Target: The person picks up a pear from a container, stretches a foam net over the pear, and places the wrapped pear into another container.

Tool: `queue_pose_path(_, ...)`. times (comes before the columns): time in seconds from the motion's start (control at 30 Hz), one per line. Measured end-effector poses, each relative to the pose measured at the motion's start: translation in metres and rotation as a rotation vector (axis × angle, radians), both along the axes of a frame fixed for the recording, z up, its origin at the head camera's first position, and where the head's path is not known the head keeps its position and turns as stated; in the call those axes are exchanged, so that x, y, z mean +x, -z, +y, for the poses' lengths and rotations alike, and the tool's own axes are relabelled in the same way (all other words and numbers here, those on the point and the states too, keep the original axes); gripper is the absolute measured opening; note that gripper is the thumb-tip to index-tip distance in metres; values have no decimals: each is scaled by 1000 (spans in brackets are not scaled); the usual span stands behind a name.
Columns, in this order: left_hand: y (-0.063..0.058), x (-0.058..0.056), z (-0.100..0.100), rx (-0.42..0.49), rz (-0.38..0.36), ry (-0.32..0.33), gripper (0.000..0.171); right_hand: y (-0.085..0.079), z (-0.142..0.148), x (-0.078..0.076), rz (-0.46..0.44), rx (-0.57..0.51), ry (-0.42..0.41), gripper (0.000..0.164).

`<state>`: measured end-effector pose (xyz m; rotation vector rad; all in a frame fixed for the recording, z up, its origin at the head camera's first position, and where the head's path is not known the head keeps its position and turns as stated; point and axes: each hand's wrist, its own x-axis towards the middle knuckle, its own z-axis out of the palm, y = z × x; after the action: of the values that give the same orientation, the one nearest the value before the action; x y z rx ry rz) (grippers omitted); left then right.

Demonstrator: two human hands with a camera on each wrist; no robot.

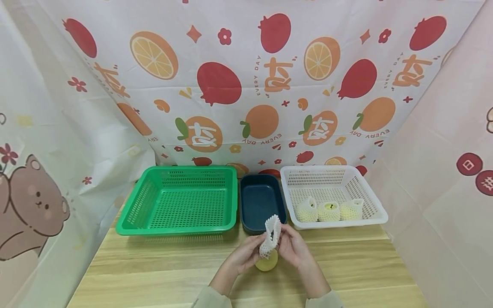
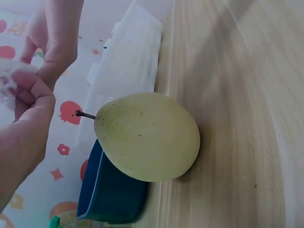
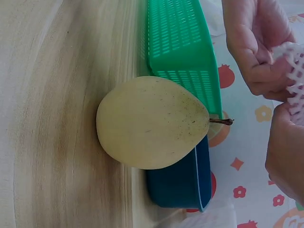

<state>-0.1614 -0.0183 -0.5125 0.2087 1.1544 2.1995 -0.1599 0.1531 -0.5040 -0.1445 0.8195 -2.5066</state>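
Observation:
A white foam fruit net is held between both hands above a pale yellow pear. My left hand pinches one side of the net, and my right hand pinches the other. Upright on the table, the bare pear shows its dark stem and small specks in both wrist views. Neither hand touches it. In the right wrist view the mesh of the net is spread between the fingers; some fingertips are hidden behind it.
A green basket stands at the left, and a dark blue bin sits in the middle. At the right, a white basket holds three pears in foam nets. Fruit-printed cloth hangs behind the wooden table.

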Motion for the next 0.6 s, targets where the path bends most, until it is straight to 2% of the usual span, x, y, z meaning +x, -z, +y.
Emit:
queue_pose_path(0.07,1,-1,1,59,0,-39,31,0,1,0,-3,-11,-18,43)
queue_pose_path(0.13,1,-1,3,125,0,-105,25,1,0,1,-21,25,0,44)
queue_pose_path(0.23,3,0,6,141,-17,-228,19,2,-4,3,-43,206,131,39)
queue_pose_path(0.33,6,1,9,-26,-14,-341,18,7,-9,3,0,532,308,24)
queue_pose_path(0.47,13,5,16,-312,8,-464,23,17,-16,1,133,989,503,11)
queue_pose_path(0.53,17,8,19,-422,29,-520,23,23,-18,1,200,1160,571,8)
queue_pose_path(0.6,23,9,21,-516,56,-571,22,29,-18,1,250,1270,604,6)
